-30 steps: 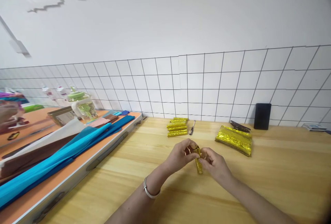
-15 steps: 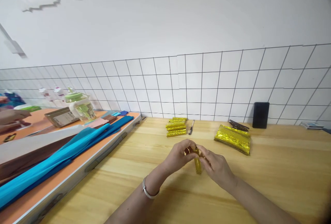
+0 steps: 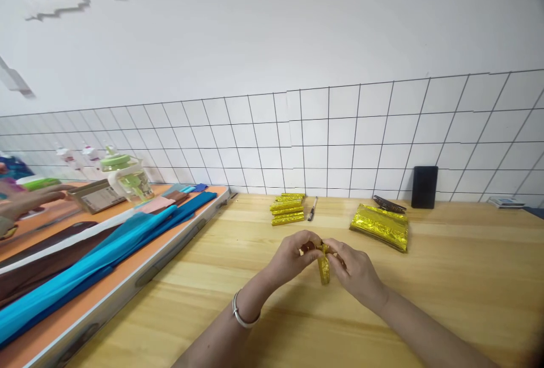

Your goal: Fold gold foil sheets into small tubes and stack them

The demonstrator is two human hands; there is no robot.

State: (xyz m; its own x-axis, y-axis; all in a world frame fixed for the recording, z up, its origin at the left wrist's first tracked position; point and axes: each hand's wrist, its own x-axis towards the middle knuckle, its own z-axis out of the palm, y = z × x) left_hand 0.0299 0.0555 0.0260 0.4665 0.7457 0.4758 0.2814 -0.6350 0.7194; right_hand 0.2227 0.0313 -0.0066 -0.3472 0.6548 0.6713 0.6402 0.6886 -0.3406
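A narrow gold foil strip hangs down between my two hands, above the wooden table. My left hand, with a bangle on its wrist, pinches the strip's upper end between thumb and fingers. From the other side my right hand pinches the same end, its fingertips almost meeting the left ones. Fingers partly cover the top of the strip. Behind the hands lie several folded gold strips in a stack, with a pen beside them. A flat gold foil pile rests farther right.
A black stapler-like object lies behind the foil pile. A black tablet-like object leans on the tiled wall. On the left, an orange table holds blue cloth, a box and a bottle. Another person's hand reaches there.
My fingers have shifted slightly at the strip's top, where more gold now shows. The other person's hand has moved toward the box. The view has turned a little to the right.
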